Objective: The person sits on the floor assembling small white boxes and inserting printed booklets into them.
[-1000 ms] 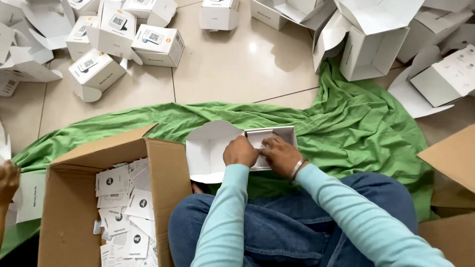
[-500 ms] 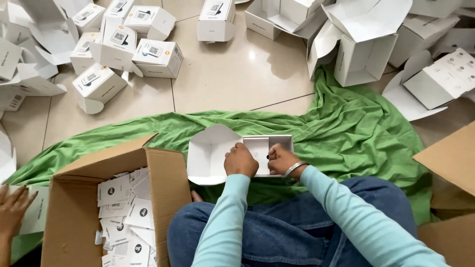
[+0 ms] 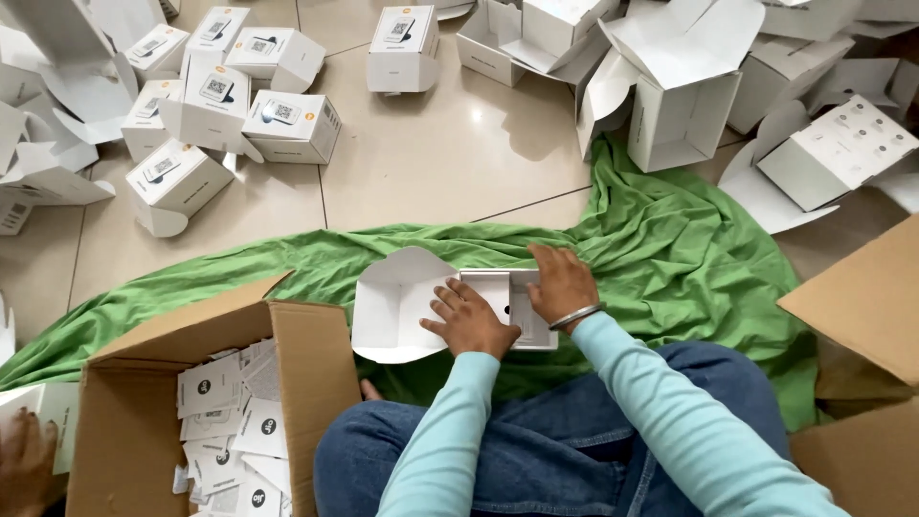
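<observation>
White cardboard box (image 3: 450, 304), smooth, flap rounded, lies on crumpled green cloth (image 3: 689, 249); my left hand (image 3: 471, 321) presses it flat-fingered, my right hand (image 3: 561, 282) grips its far-right edge.

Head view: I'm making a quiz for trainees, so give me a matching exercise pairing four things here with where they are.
Things:
1. small white box
2. cardboard carton
3. green cloth
4. metal bangle

Places:
A. spread over the tiled floor
B. on the right wrist
C. under both hands
D. at lower left, holding white leaflets

Pairs: 1-C, 2-D, 3-A, 4-B
</observation>
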